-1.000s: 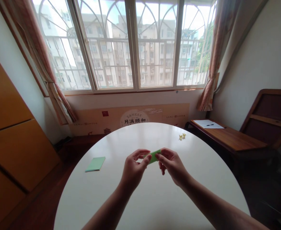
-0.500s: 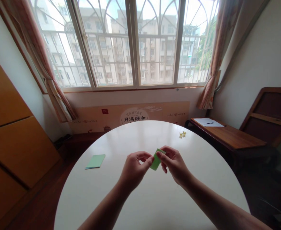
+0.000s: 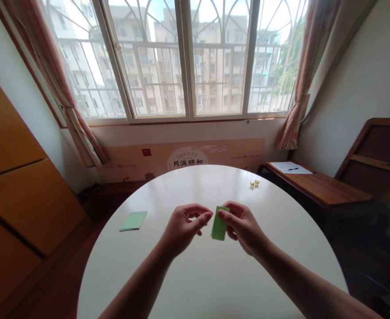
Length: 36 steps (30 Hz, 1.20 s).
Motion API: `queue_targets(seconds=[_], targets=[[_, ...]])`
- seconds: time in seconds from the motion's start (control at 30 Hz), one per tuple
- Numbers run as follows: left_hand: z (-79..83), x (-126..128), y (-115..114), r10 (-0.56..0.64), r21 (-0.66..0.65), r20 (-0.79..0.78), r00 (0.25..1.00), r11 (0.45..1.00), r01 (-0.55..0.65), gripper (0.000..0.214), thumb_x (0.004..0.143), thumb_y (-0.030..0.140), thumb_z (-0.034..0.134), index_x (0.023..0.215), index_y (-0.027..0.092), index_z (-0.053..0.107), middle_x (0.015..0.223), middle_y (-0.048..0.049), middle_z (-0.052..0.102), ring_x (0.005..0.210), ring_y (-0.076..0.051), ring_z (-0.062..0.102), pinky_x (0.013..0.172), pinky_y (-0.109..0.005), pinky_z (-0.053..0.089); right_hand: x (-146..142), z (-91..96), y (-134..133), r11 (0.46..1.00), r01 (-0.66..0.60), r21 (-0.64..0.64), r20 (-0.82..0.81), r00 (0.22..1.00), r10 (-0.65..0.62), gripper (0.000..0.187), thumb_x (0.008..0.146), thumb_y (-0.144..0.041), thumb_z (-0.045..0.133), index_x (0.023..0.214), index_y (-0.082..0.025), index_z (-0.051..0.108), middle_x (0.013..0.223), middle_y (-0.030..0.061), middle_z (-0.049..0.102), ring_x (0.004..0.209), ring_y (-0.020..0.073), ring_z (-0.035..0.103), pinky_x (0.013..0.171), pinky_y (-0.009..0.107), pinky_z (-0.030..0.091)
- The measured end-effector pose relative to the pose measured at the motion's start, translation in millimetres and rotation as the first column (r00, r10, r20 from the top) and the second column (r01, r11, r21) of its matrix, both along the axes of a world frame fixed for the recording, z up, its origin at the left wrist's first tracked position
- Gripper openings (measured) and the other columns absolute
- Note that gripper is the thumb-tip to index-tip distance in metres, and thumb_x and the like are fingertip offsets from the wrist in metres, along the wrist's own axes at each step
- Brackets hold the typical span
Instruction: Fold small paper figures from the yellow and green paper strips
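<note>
1. Both bare forearms reached in from the near edge over the round white table.
2. The left hand was curled narrow above the tabletop, thumb and forefinger tips drawn close together with nothing seen between them.
3. The right hand pinched the folded green paper by its upper right edge between thumb and fingers. The paper hung upright above the middle of the table, just beside the left fingertips; a small gap seemed to part them.
4. Farther left on the table lay a flat pale green sheet stack, well apart from the hands.
5. Near the table's far right rim sat two tiny yellow folded pieces, too small to make out.
6. Beyond the table to the right stood a wooden bench carrying a white sheet with a pen on it.
7. Against the far wall leaned a printed cardboard panel, under a barred window flanked by curtains.
</note>
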<state>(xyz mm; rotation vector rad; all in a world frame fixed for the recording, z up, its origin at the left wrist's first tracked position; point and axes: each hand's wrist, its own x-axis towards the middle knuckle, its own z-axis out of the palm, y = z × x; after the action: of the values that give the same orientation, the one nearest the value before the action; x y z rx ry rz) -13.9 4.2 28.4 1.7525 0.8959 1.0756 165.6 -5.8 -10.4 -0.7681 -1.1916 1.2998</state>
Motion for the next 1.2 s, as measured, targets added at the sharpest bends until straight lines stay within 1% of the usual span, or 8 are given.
queue_targets(seconds=[0.13,0.27,0.47,0.67,0.83,1.03,1.13,1.2], targets=[[3.5,-4,1,-0.014,-0.007,0.096,0.995,1.000,0.015,0.022,0.077,0.036,0.076,0.083,0.014,0.077,0.071,-0.0068,0.069,0.063,-0.017,0.062,0.043,-0.021,0.050,0,5.4,-7,0.997,-0.069,-0.024,0.018,0.997,0.069,0.030,0.079,-0.043,0.076,0.072,-0.017,0.062,0.050,-0.0066,0.047,0.037,0.0047,0.032,0.034,0.018,0.018],[5.4,-5,0,-0.078,0.008,0.143,0.987,0.997,0.077,0.022,0.076,0.033,0.078,0.083,0.013,0.077,0.074,-0.0064,0.068,0.060,-0.015,0.061,0.042,-0.020,0.049,1,9.0,-14,0.994,-0.108,-0.018,0.043,0.993,0.109,0.031,0.079,-0.042,0.077,0.071,-0.016,0.062,0.051,-0.0065,0.048,0.037,0.0044,0.033,0.034,0.018,0.019],[3.1,-9,1,-0.214,0.076,0.134,0.968,0.976,0.205,0.012,0.082,0.027,0.075,0.086,0.016,0.077,0.079,-0.0047,0.066,0.060,-0.011,0.061,0.043,-0.017,0.049,2,7.5,-18,0.985,-0.173,-0.003,0.085,0.981,0.173,0.027,0.082,-0.039,0.075,0.076,-0.015,0.066,0.055,-0.0056,0.050,0.038,0.0044,0.036,0.034,0.018,0.023],[0.7,-10,2,-0.270,0.052,0.131,0.954,0.963,0.265,0.009,0.082,0.025,0.075,0.083,0.016,0.077,0.078,-0.0038,0.066,0.056,-0.010,0.062,0.040,-0.016,0.048,3,8.2,-19,0.979,-0.203,0.007,0.094,0.975,0.202,0.026,0.083,-0.038,0.075,0.074,-0.015,0.065,0.054,-0.0054,0.051,0.037,0.0043,0.037,0.034,0.018,0.023],[1.6,-10,2,-0.263,0.066,0.111,0.959,0.964,0.256,0.009,0.083,0.024,0.074,0.082,0.016,0.076,0.078,-0.0035,0.066,0.058,-0.010,0.062,0.041,-0.016,0.048,3,9.3,-19,0.977,-0.211,0.005,0.091,0.973,0.210,0.026,0.082,-0.038,0.075,0.074,-0.015,0.066,0.056,-0.0047,0.053,0.037,0.0043,0.038,0.034,0.018,0.023],[2.3,-11,0,-0.221,0.116,0.036,0.975,0.970,0.215,0.007,0.085,0.022,0.072,0.082,0.017,0.075,0.080,-0.0029,0.066,0.061,-0.010,0.061,0.044,-0.016,0.047,2,8.9,-19,0.976,-0.218,-0.021,0.064,0.974,0.219,0.026,0.080,-0.037,0.076,0.074,-0.015,0.067,0.054,-0.0052,0.052,0.037,0.0041,0.037,0.034,0.018,0.022],[1.9,-10,0,-0.193,0.127,0.018,0.981,0.974,0.189,0.010,0.085,0.024,0.071,0.081,0.016,0.074,0.080,-0.0034,0.066,0.061,-0.010,0.061,0.044,-0.016,0.046,1,9.5,-19,0.981,-0.193,-0.031,0.065,0.979,0.195,0.026,0.080,-0.037,0.076,0.073,-0.015,0.066,0.053,-0.0054,0.051,0.037,0.0043,0.037,0.035,0.018,0.023],[1.0,-8,1,-0.156,0.105,0.034,0.987,0.983,0.152,0.014,0.085,0.029,0.072,0.086,0.015,0.074,0.077,-0.0033,0.066,0.060,-0.011,0.060,0.044,-0.017,0.046,1,10.0,-18,0.987,-0.157,-0.034,0.063,0.985,0.159,0.026,0.080,-0.037,0.076,0.071,-0.015,0.065,0.052,-0.0060,0.050,0.037,0.0044,0.036,0.035,0.018,0.023]])
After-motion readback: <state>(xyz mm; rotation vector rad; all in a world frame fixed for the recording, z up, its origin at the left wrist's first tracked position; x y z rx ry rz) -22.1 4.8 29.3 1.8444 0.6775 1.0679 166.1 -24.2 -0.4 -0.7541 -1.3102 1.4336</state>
